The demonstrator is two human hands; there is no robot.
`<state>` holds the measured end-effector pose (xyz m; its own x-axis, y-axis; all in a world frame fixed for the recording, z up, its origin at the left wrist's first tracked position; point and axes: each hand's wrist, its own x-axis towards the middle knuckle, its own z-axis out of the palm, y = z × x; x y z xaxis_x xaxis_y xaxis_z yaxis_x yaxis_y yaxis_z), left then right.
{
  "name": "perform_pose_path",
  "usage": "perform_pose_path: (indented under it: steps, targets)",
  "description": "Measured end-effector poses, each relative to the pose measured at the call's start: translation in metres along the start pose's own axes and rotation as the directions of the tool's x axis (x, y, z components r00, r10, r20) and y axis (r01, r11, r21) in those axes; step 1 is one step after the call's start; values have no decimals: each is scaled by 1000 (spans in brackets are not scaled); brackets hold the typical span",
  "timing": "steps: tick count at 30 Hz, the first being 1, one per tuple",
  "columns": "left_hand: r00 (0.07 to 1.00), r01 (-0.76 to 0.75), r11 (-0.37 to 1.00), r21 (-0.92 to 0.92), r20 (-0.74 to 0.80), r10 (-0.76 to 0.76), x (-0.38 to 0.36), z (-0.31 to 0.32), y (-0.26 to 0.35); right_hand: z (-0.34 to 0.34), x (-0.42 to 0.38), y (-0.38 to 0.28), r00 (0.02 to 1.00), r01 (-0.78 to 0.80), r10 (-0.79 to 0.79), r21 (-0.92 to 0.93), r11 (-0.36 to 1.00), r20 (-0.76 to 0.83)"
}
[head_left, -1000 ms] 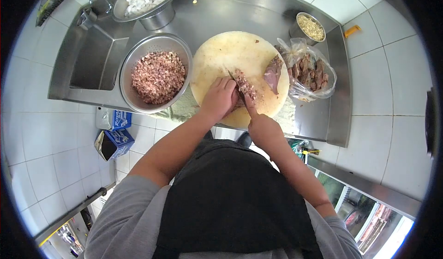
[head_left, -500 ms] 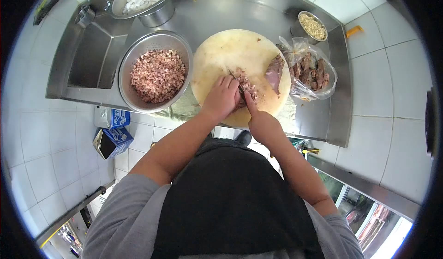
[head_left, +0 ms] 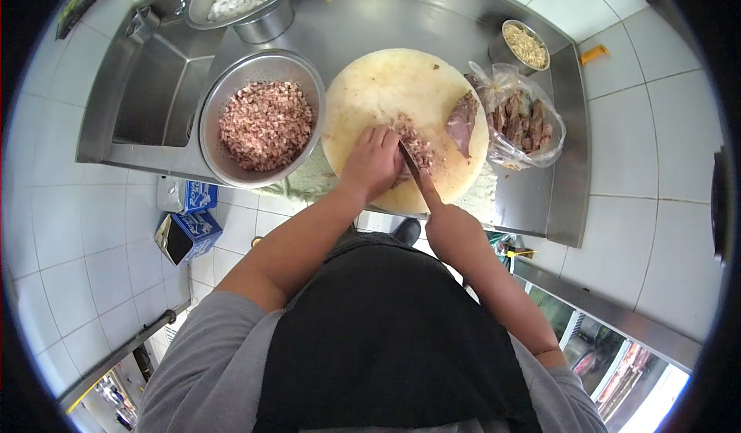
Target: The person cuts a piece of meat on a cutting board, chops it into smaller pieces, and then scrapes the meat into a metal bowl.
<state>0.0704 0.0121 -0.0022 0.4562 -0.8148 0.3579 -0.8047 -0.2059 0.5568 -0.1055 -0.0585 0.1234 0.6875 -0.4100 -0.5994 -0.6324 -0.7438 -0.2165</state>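
Note:
My right hand (head_left: 454,228) is closed round the handle of a knife (head_left: 411,161), its index finger stretched along the top. The blade lies slantwise beside the fingertips of my left hand (head_left: 373,157). Those fingers are curled together and press on meat, most of which is hidden under the hand. Chopped meat (head_left: 419,146) is strewn to the right of the blade on a round cutting board (head_left: 370,78). A larger piece of dark pinkish meat (head_left: 461,126) rests near the board's right edge.
Left of the board stands a metal colander (head_left: 207,136) with diced meat (head_left: 266,124). A clear bag (head_left: 549,151) of meat strips and a container (head_left: 505,59) of pale chopped bits are at right. Behind are a sink (head_left: 150,93) and a bowl (head_left: 199,8) of whitish pieces.
My right hand has drawn the knife back toward my body and slightly right. The blade tip has pulled back too. My left hand stays nearly in place on the meat.

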Motion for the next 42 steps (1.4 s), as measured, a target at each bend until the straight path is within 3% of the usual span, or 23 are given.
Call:
perform_pose_path:
  steps: [4, 6, 10, 12, 14, 16, 23, 26, 28, 31, 35, 39, 41, 42]
  targets:
    - [999, -23, 1000, -16, -47, 22, -2, 4, -4, 3, -1, 2, 998, -7, 3, 50, 999, 69]
    - [999, -17, 999, -34, -32, 15, -4, 8, -5, 38, 34, 6, 997, 33, -24, 115, 993, -79]
    - [999, 49, 996, -76, -16, -50, 0, 3, -4, 30, 53, 2, 981, 80, -54, 133, 988, -186]
    - [997, 47, 991, -125, -61, -54, -1, -1, -5, 9, 44, 5, 993, 67, -64, 20, 998, -103]
    - [992, 53, 985, -167, -101, -71, -2, -6, -7, -6, 25, -4, 995, 52, -50, 17, 999, -84]
    - [999, 41, 997, -67, -11, -41, -1, -9, -6, -3, 10, -6, 991, 87, -88, -14, 996, -103]
    - [998, 16, 999, -49, -53, -18, -1, -1, -6, 0, -11, 1, 1000, 16, -15, -11, 1000, 25]
    - [992, -3, 998, -68, -126, -5, -4, 6, -5, 37, 24, 13, 999, 32, -31, 66, 997, -28]
    - [999, 15, 1000, -15, -28, -16, -2, 0, -9, 36, 51, 4, 975, 136, -112, 114, 984, -191]
    - [994, 50, 985, -166, -87, -65, -3, -6, -8, 10, 45, -1, 990, 88, -82, 49, 995, -115]
    - [991, 46, 984, -171, -113, -66, -5, -9, -8, -17, 3, -7, 996, 79, -80, -36, 996, -30]
    - [994, 0, 995, -100, -113, -11, -3, -2, -13, -5, -1, -3, 996, 30, -30, 3, 1000, 85]
    - [996, 4, 997, -79, -93, -11, -9, -1, -10, 30, 29, 4, 994, 92, -89, 55, 994, -70]
    - [996, 4, 996, -84, -92, -11, -6, -4, -8, 33, 38, 4, 993, 93, -90, 52, 994, -73]
